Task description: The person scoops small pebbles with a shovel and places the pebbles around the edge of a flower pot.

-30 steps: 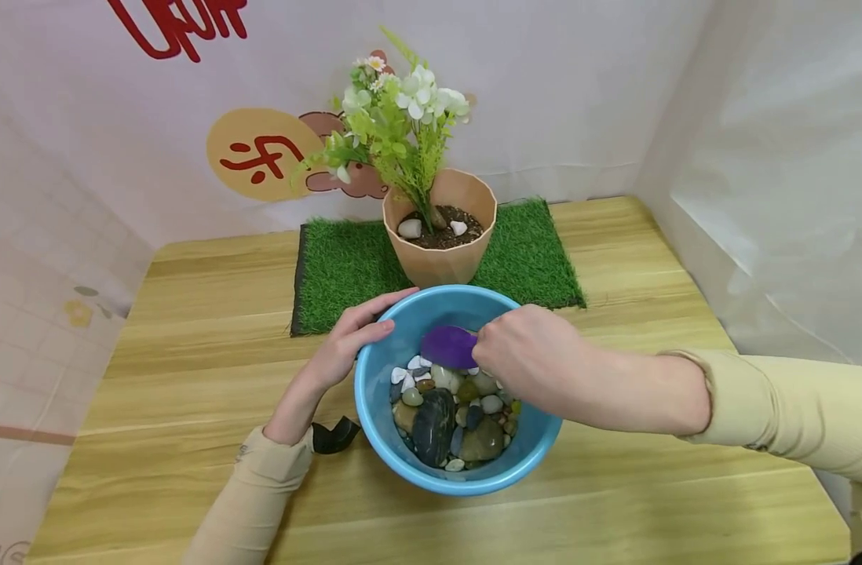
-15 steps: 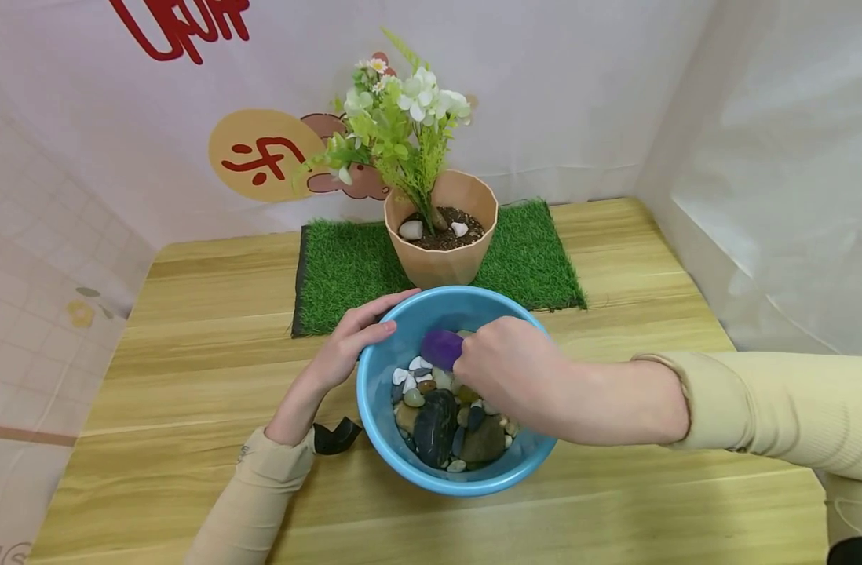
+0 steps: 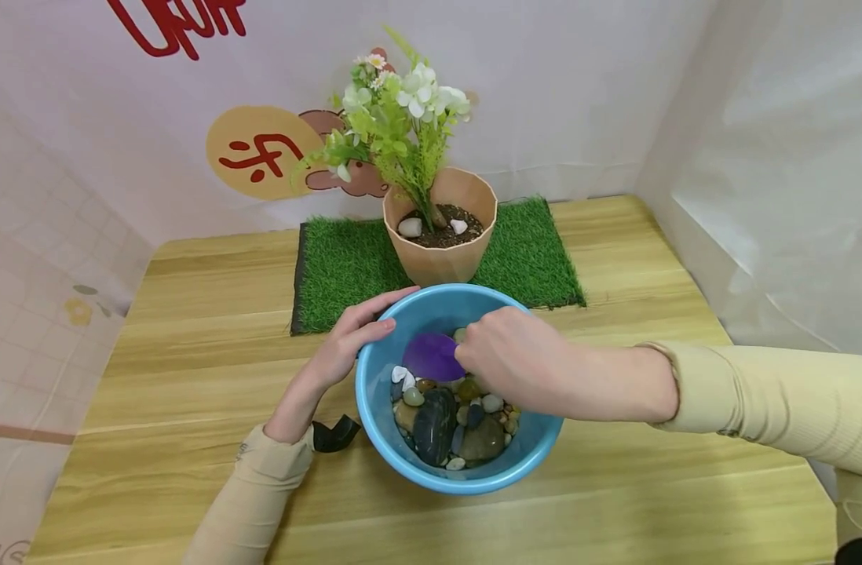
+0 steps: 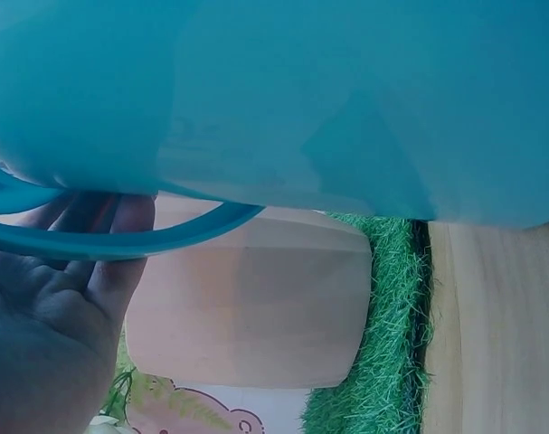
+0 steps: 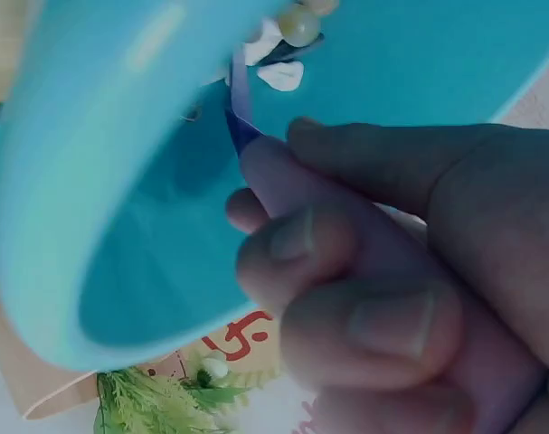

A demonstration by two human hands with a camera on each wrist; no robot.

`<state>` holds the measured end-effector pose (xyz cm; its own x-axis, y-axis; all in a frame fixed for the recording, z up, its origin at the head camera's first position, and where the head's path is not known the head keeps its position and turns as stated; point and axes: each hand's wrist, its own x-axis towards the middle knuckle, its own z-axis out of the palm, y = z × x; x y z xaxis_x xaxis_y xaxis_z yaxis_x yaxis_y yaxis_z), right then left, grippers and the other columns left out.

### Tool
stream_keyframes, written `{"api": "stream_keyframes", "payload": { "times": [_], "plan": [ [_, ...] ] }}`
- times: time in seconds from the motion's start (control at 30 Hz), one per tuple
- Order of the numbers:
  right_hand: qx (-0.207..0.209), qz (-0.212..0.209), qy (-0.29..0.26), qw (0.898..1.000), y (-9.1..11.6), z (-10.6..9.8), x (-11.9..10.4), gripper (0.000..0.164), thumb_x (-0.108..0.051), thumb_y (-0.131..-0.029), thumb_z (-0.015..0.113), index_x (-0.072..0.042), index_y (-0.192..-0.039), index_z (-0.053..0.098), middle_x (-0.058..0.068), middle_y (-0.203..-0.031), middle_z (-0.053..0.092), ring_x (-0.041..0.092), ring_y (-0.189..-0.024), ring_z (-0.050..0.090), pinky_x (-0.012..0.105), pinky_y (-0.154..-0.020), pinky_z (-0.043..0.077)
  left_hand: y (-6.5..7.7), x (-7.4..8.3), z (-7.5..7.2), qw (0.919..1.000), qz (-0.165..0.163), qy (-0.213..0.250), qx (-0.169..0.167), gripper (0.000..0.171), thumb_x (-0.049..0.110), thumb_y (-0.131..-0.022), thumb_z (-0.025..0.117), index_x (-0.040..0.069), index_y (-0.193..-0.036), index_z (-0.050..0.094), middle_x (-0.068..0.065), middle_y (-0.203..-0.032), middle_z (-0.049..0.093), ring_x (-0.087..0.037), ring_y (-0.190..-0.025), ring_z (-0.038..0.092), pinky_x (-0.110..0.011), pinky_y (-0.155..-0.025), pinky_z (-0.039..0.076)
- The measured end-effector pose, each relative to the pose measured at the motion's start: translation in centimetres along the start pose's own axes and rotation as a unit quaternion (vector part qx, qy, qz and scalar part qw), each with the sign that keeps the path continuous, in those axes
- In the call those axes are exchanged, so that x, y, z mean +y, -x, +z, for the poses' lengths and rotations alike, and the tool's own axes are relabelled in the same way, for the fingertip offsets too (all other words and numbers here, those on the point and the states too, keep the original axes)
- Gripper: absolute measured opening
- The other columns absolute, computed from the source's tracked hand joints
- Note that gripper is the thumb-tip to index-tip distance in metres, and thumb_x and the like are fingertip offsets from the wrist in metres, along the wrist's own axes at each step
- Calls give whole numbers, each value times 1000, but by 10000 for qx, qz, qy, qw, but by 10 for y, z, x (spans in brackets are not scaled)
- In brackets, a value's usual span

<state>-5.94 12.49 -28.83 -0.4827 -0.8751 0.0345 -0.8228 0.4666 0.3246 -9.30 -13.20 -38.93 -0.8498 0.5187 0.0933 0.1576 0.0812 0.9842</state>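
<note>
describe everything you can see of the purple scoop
The purple scoop looks like plastic. Its broad blade has a rounded outline and appears deep purple from the head view; the thick, rounded handle looks paler and pinkish from the right wrist. The right hand grips the handle, and the blade points leftward inside the blue basin, beside white pebbles. Whether its edge touches any stones is unclear.

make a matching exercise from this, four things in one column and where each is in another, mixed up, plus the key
1. purple tool
2. flowerpot
3. left hand
4. black piece

A. lying on the wooden table
B. in the right hand
C. on the green mat
D. at the blue basin's rim

Pairs: 1-B, 2-C, 3-D, 4-A
</note>
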Motion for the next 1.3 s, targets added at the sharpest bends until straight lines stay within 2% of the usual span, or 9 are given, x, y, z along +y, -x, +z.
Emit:
{"api": "stream_keyframes", "payload": {
  "times": [0.07,0.17,0.27,0.6,0.83,0.93,1.07,1.3],
  "plan": [
    [-33,-36,-90,9999,-2,3,2,33,0,-81,75,-21,-61,60,-5,-62,63,9,-51,48,26,-48,44,0,0,0,10000,-3,-3,23,56,13,-105,44,-3,-158,42,-30,-158,50,3,-124,66,-27,-98,60],
    [-301,14,-292,9991,-2,4,4,26,-2,-83,76,-18,-65,65,-3,-65,66,12,-54,57,28,-53,52,0,0,-1,10000,3,6,27,56,13,-105,44,-4,-158,42,-30,-159,48,6,-124,64,-24,-99,59],
    [-504,106,-462,9976,-2,2,6,23,-3,-84,76,-17,-68,66,-2,-66,67,15,-55,60,30,-54,55,0,1,-1,10000,-15,53,-10,56,12,-105,43,-5,-158,41,-30,-160,47,6,-125,64,-23,-99,58],
    [-428,178,-747,9961,3,-5,5,34,-9,-85,77,-21,-62,56,-5,-60,60,11,-49,50,28,-48,48,-1,0,0,10000,14,1,-2,56,13,-105,44,-5,-158,42,-29,-160,47,8,-127,62,-22,-101,57],
    [-789,394,-892,9921,4,-11,5,39,-10,-87,77,-23,-58,54,-5,-57,58,10,-50,46,28,-44,46,0,0,-1,10000,-8,52,-26,56,13,-105,44,-5,-158,41,-29,-160,47,6,-126,63,-24,-101,58],
    [-929,417,-1226,9872,3,-10,9,38,-17,-92,76,-21,-61,55,-4,-58,57,11,-51,50,29,-47,49,0,0,-1,10000,8,28,-6,56,13,-105,44,-5,-158,41,-29,-160,47,7,-126,63,-22,-100,58],
    [-1359,502,-1695,9748,2,-11,17,37,-28,-97,74,-21,-65,57,-4,-61,55,11,-55,51,28,-51,50,0,-1,-1,10000,-2,41,-17,56,13,-105,44,-4,-158,41,-29,-160,48,5,-124,65,-23,-99,59],
    [-1638,331,-2069,9640,-2,-16,25,41,-27,-97,73,-23,-60,56,-7,-57,54,8,-54,51,23,-50,44,0,0,-1,9999,-69,106,-22,57,13,-105,44,-4,-159,41,-28,-160,48,0,-125,65,-27,-99,60]
  ]
}}
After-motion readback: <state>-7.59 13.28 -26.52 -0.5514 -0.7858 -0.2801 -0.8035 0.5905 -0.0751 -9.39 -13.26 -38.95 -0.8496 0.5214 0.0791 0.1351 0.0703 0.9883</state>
